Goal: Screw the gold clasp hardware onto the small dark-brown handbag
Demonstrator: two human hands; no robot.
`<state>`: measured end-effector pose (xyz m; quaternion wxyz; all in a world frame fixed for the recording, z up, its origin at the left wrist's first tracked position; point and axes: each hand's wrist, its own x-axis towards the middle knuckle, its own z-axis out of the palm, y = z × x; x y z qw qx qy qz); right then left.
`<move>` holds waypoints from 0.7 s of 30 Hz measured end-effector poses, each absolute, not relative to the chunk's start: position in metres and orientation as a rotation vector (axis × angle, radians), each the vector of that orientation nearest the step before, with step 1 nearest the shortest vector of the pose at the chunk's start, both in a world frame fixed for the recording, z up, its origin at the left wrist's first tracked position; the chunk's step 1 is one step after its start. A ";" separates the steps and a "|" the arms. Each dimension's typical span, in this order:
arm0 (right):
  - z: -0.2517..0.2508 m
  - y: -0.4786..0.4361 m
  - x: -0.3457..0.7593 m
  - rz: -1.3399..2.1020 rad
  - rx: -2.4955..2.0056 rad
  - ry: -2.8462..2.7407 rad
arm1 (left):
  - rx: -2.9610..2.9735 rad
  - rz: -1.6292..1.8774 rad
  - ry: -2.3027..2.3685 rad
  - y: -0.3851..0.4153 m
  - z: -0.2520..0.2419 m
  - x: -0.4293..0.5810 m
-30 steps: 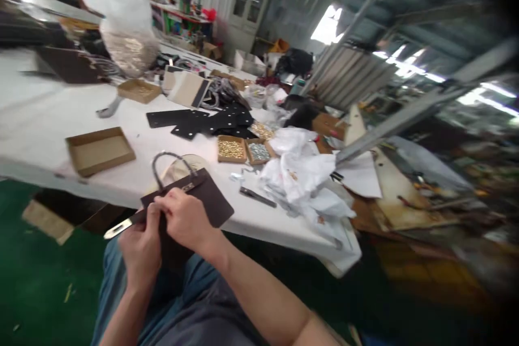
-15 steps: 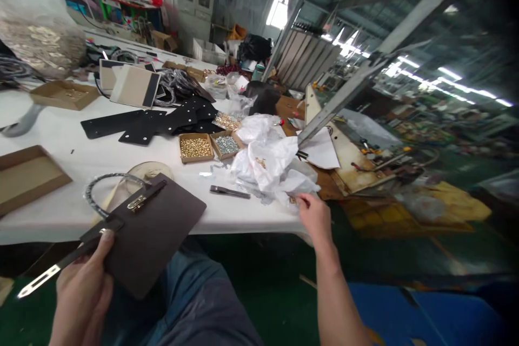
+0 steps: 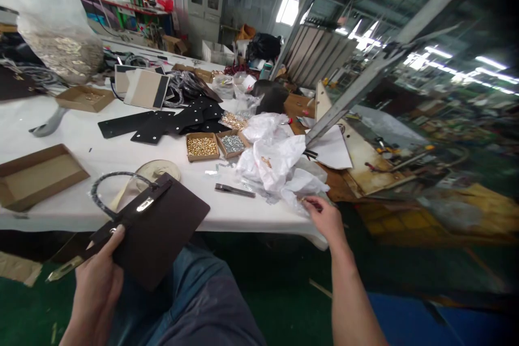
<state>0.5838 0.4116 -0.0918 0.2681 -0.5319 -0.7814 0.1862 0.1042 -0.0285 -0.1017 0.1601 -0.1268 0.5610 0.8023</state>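
Note:
My left hand (image 3: 101,265) grips a dark brown handbag panel (image 3: 170,227) over my lap, thumb on its upper left corner. The panel carries a wrapped loop handle (image 3: 97,194), a shiny metal clasp (image 3: 145,204) and a strap with a metal plate (image 3: 65,268) at its end. At the table's front right, my right hand (image 3: 326,219) has its fingers pinched together at the edge of a crumpled white plastic bag (image 3: 278,159). What those fingers hold, if anything, is too small to make out. Small gold pieces lie on the bag. Left of it is a short dark strap (image 3: 235,190).
Small boxes of gold studs (image 3: 201,146) and silver studs (image 3: 232,143) stand mid-table by black panels (image 3: 154,128). A shallow cardboard box (image 3: 44,173) sits at left, with a tape roll (image 3: 162,168) nearer the middle. A slanted metal post (image 3: 348,102) rises at right.
The view has shifted, so the table scene sits further right. My right hand stays at the plastic bag's edge, fingers still closed. The panel in my left hand has turned slightly.

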 end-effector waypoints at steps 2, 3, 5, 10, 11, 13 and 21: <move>-0.095 0.412 0.587 0.498 -1.472 -2.046 | -0.318 2.296 1.515 -0.031 -0.107 0.105; -0.096 0.412 0.587 0.484 -1.484 -2.031 | -0.302 2.283 1.508 -0.031 -0.110 0.105; -0.097 0.412 0.585 0.450 -1.499 -2.035 | -0.317 2.266 1.505 -0.030 -0.114 0.105; -0.095 0.408 0.580 0.362 -1.500 -2.072 | -0.366 2.299 1.488 -0.026 -0.110 0.105; -0.095 0.407 0.580 0.333 -1.507 -2.059 | -0.382 2.305 1.494 -0.026 -0.108 0.105; -0.096 0.404 0.581 0.263 -1.540 -2.046 | -0.398 2.309 1.504 -0.026 -0.106 0.104; -0.108 0.400 0.569 0.263 -1.575 -2.105 | -0.262 2.284 1.444 -0.031 -0.118 0.097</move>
